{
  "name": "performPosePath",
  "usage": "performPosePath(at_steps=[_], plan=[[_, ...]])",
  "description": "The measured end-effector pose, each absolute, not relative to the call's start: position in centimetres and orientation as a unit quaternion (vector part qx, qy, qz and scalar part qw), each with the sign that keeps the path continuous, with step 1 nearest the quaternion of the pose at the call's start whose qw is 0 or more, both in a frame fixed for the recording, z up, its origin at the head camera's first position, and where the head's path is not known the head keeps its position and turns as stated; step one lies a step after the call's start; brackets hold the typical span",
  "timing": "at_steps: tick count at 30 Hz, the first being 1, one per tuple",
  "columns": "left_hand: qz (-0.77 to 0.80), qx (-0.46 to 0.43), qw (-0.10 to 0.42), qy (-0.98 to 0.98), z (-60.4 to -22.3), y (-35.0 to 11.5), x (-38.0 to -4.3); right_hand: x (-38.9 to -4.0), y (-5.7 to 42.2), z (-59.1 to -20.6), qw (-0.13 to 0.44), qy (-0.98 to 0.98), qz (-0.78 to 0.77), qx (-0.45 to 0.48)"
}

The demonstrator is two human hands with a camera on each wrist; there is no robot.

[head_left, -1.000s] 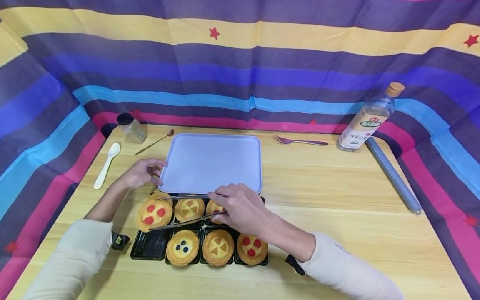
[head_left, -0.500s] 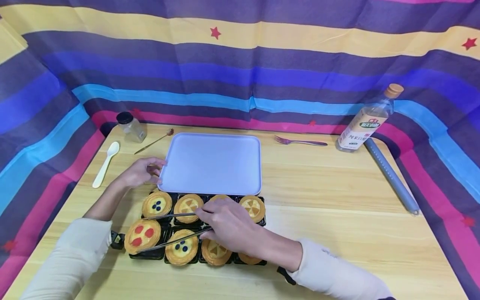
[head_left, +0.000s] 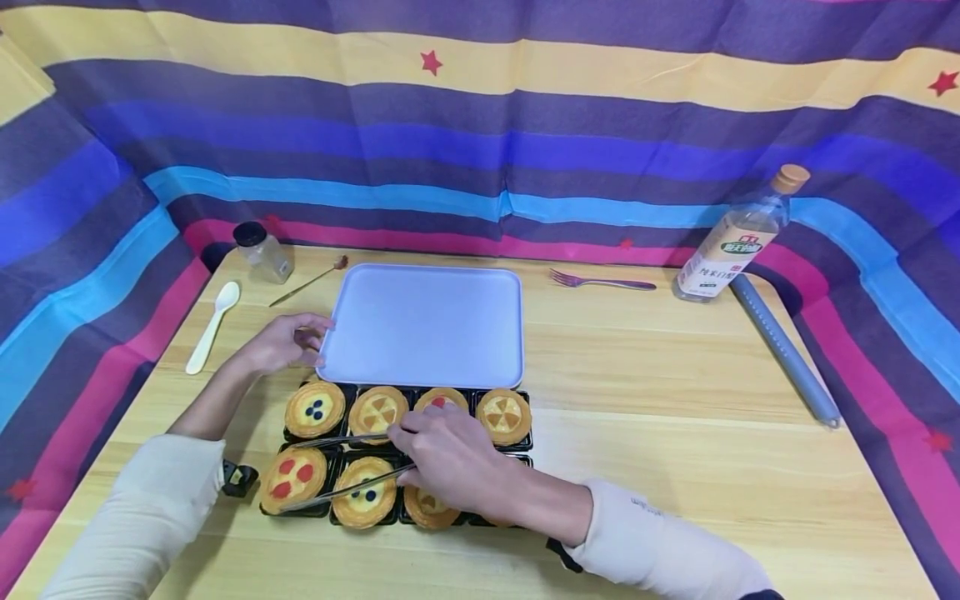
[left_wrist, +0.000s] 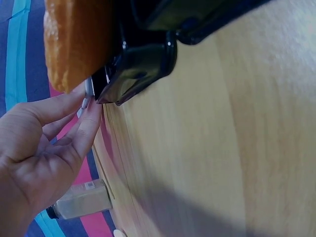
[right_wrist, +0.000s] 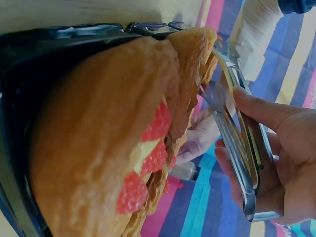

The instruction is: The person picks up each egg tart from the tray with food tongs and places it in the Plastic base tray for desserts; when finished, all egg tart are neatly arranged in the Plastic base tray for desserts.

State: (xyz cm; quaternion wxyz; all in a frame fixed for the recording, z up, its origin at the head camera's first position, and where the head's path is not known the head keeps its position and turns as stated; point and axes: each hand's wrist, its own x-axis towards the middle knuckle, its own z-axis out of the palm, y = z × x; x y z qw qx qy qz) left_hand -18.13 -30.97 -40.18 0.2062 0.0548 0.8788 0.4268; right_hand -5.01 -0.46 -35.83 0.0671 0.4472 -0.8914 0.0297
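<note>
My left hand (head_left: 281, 346) pinches the left edge of the pale lavender tray (head_left: 427, 325) between thumb and fingers. In my right hand (head_left: 457, 458) are metal tongs (right_wrist: 244, 163). Their two arms reach left around an egg tart with three red berries (head_left: 292, 479), at the front-left compartment of a black plastic tray (left_wrist: 148, 64). That tart looks seated in the compartment, with the tong tips along its back and front sides. Other egg tarts, such as the blueberry tart (head_left: 315, 410), fill neighbouring compartments. My right hand partly hides the front tarts at the right.
Left of the lavender tray are a white spoon (head_left: 213, 327), a black-lidded jar (head_left: 264, 254) and a thin brass-coloured stick (head_left: 306, 283). A purple fork (head_left: 600, 282), a labelled bottle (head_left: 727, 242) and a grey-blue rod (head_left: 786, 352) lie toward the back right. Striped cloth surrounds the table.
The red-berry tart has moved in the tongs from over the back-left compartment toward me and down into the front-left one. My left hand stays at the tray edge.
</note>
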Motion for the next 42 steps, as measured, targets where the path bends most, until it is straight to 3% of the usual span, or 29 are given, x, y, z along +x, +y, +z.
performPosePath(at_steps=[26,42], plan=[[0.419,0.044,0.204,0.883,-40.3,-31.1,-18.2,-5.1,-0.8,-34.3,0.026,-0.902,0.045,0.429],[0.410,0.039,0.206,0.887,-40.2,-31.0,-18.2,-5.5,7.3,-33.4,-0.004,-0.903,0.193,0.384]])
